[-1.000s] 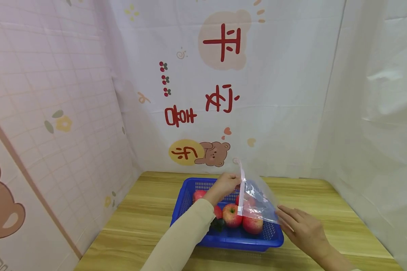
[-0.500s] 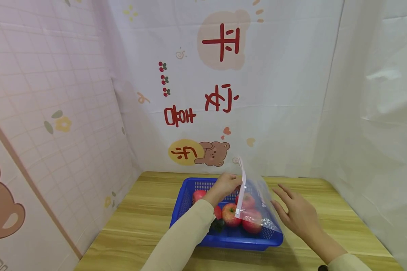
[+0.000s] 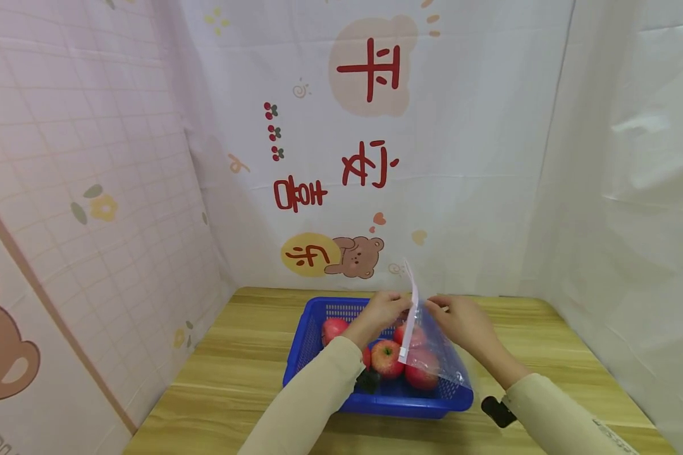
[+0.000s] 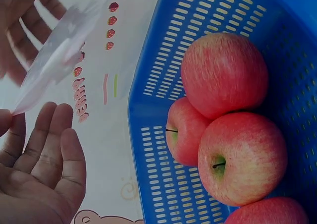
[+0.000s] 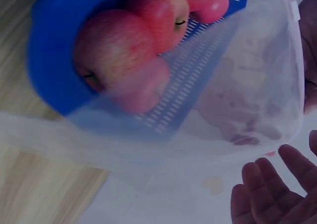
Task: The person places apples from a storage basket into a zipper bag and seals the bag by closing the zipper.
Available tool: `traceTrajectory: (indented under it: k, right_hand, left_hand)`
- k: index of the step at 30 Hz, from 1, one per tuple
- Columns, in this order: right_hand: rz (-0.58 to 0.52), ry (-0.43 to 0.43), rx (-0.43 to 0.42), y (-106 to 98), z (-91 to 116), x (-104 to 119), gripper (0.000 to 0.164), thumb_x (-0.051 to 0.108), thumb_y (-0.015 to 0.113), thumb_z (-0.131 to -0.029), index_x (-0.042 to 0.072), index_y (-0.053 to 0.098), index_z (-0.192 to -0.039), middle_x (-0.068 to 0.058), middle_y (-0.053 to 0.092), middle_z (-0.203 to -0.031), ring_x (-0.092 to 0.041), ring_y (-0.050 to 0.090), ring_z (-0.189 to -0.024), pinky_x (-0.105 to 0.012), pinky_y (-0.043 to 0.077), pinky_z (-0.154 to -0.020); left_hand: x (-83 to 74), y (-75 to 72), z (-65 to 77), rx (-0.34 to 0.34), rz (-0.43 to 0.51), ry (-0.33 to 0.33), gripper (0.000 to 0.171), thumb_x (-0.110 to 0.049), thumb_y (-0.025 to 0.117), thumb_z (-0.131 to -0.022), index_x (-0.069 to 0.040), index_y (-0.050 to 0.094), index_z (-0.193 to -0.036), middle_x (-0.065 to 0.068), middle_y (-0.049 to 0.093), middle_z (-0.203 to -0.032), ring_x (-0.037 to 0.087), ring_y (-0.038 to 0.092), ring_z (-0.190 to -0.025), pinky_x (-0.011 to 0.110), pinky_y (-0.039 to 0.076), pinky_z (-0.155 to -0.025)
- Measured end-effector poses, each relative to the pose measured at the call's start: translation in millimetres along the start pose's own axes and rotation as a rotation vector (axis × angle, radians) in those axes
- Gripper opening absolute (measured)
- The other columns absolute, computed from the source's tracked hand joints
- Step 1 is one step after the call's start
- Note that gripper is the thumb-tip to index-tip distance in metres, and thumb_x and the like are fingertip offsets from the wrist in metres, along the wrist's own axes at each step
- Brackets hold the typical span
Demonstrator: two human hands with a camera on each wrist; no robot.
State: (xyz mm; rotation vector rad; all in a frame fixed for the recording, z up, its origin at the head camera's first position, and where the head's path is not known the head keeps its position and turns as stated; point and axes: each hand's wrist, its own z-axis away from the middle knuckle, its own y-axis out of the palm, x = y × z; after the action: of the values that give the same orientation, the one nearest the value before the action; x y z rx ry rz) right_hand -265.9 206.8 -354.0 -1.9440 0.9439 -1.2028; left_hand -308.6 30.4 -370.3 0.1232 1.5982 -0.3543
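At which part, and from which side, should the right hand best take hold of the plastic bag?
Probably the zip strip of the plastic bag, from the right: the strip stands steeply, and the left hand occupies its left side.

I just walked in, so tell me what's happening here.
A person's left grip pinches a clear zip bag near its zip edge, over part of a blue basket of apples. The right grip is close by, seemingly holding nothing. The bag looks empty, and the apples sit in the basket.
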Motion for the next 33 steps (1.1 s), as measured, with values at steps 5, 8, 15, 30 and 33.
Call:
traceTrajectory:
  k: [5, 8, 15, 30, 33]
  right_hand:
    - [-0.006, 0.114, 0.086, -8, -13, 14, 0.041, 0.040, 0.055, -0.100, 0.006, 0.074, -0.114, -0.011, 0.072, -0.104, -0.029, 0.066, -0.091, -0.047, 0.051, -0.073]
    - [-0.011, 0.162, 0.106, -11, -18, 19, 0.043, 0.042, 0.056, -0.098, 0.006, 0.075, -0.111, -0.012, 0.072, -0.103, -0.027, 0.065, -0.086, -0.041, 0.048, -0.067]
    - [-0.062, 0.212, 0.130, -14, -24, 24, 0.033, 0.033, 0.058, -0.095, 0.006, 0.078, -0.101, -0.007, 0.071, -0.084, -0.023, 0.064, -0.074, -0.036, 0.048, -0.061]
    - [-0.469, 0.392, 0.193, -3, -24, 14, 0.040, 0.028, 0.059, -0.099, -0.006, 0.067, -0.118, -0.014, 0.072, -0.102, -0.017, 0.070, -0.073, -0.036, 0.056, -0.061]
    - [-0.475, 0.404, 0.180, -1, -23, 15, 0.043, 0.033, 0.063, -0.096, -0.005, 0.069, -0.114, -0.011, 0.072, -0.098, -0.017, 0.069, -0.072, -0.036, 0.056, -0.062]
  left_hand:
    - [-2.2, 3.4, 1.1, 0.004, -0.015, 0.029, 0.022, -0.015, 0.061, -0.095, 0.003, 0.073, -0.098, 0.004, 0.066, -0.082, 0.019, 0.062, -0.081, 0.037, 0.055, -0.077]
    - [-2.9, 4.7, 1.8, 0.013, -0.033, 0.039, 0.023, -0.017, 0.062, -0.095, 0.001, 0.074, -0.102, 0.005, 0.068, -0.090, 0.020, 0.063, -0.088, 0.045, 0.054, -0.086]
    - [-5.3, 5.6, 4.4, 0.069, -0.042, 0.060, 0.025, -0.019, 0.061, -0.095, 0.000, 0.074, -0.105, 0.005, 0.072, -0.104, 0.020, 0.065, -0.099, 0.041, 0.053, -0.088]
    - [2.3, 9.8, 1.9, 0.045, 0.036, 0.058, 0.022, -0.017, 0.066, -0.095, -0.002, 0.063, -0.110, 0.007, 0.071, -0.107, 0.018, 0.068, -0.095, 0.042, 0.053, -0.085]
    - [3.5, 8.8, 2.5, 0.052, 0.037, 0.061, 0.021, -0.015, 0.066, -0.095, -0.002, 0.063, -0.111, 0.008, 0.071, -0.110, 0.019, 0.067, -0.096, 0.044, 0.053, -0.087]
